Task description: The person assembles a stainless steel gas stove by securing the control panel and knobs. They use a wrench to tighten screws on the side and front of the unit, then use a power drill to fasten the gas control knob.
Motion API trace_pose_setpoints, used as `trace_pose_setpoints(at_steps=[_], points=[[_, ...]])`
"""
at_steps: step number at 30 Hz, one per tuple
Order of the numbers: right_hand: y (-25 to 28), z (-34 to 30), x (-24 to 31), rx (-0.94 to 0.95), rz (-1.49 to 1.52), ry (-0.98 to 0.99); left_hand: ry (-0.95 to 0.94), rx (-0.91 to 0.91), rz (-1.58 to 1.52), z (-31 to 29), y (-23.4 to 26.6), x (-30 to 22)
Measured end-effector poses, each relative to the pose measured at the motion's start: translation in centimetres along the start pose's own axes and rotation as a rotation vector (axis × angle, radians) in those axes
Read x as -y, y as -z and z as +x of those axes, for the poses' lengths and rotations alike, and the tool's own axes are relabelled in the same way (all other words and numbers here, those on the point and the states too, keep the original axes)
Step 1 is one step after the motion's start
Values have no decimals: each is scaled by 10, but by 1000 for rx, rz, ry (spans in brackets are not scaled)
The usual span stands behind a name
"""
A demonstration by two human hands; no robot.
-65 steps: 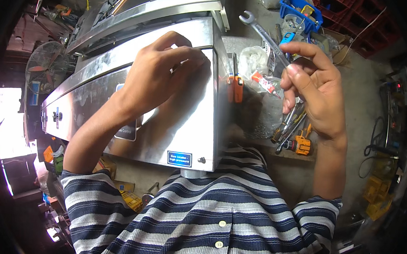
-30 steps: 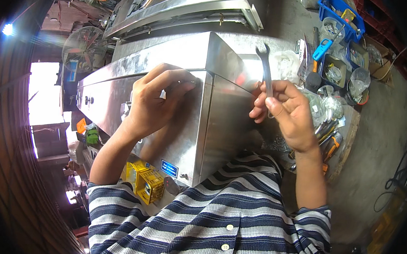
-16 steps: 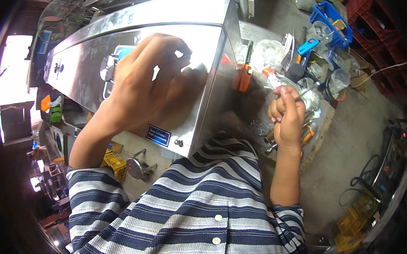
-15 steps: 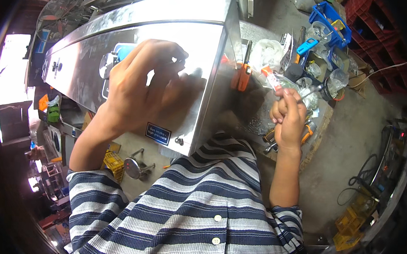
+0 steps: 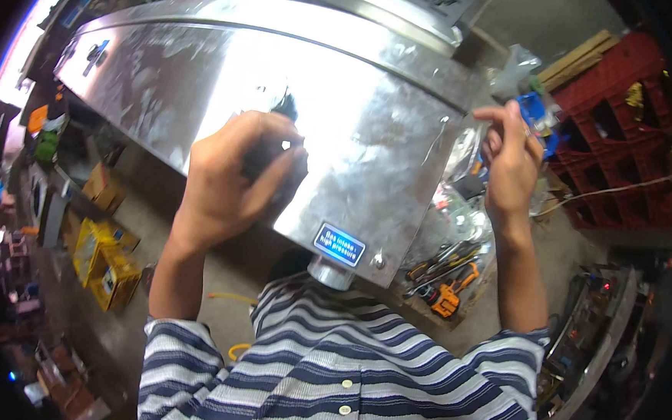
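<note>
A long steel appliance casing (image 5: 168,65) lies across in front of me, with a small blue label (image 5: 339,245) near its front right corner. My left hand (image 5: 234,177) is over the panel, its fingers curled together; whatever they pinch is hidden. A dark patch (image 5: 285,105) shows on the steel just beyond those fingers. My right hand (image 5: 512,163) is raised beyond the casing's right end, index finger stretched to the left and the other fingers bent. I see nothing held in it. A short metal cylinder (image 5: 330,273) juts out below the label, near my shirt.
On the right, an orange-and-black power tool (image 5: 448,295) lies with hand tools (image 5: 442,264) and plastic bags (image 5: 463,210). Red crates (image 5: 598,141) are stacked farther right, beside a blue bin (image 5: 533,110). Yellow crates (image 5: 106,265) stand on the floor at left.
My view has turned, and more of the casing's top shows. The orange-and-white item is gone from my right hand, which is now farther right. My left hand stays curled over the panel.
</note>
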State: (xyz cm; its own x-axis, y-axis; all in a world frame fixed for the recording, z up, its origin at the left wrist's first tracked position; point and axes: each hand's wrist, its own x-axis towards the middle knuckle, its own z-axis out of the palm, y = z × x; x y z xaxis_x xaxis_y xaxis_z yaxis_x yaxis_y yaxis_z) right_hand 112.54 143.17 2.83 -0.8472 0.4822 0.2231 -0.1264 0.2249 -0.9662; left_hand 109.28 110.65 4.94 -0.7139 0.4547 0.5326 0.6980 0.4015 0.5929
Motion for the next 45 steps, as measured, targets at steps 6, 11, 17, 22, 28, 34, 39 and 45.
trace_pose_setpoints(at_steps=[6, 11, 17, 22, 28, 34, 39, 45], points=[[-49, 20, 55, 637, -263, 718, -33, 129, -128, 10, 3, -10], [-51, 19, 52, 978, -399, 734, -241, 368, -229, 18, 40, 12], [-76, 8, 70, 1041, -638, 771, -7, 165, -284, 17, 75, 65], [-84, 15, 70, 1112, -656, 712, 116, 224, -349, 16, 84, 70], [-88, 9, 62, 1063, -628, 625, 239, 362, -484, 38, 92, 83], [-91, 12, 66, 1041, -700, 660, 261, 369, -454, 37, 98, 83], [-84, 1, 69, 932, -783, 709, 253, 265, -411, 26, 90, 79], [-60, -17, 40, 138, -694, 785, 113, 28, -303, 15, 79, 78]])
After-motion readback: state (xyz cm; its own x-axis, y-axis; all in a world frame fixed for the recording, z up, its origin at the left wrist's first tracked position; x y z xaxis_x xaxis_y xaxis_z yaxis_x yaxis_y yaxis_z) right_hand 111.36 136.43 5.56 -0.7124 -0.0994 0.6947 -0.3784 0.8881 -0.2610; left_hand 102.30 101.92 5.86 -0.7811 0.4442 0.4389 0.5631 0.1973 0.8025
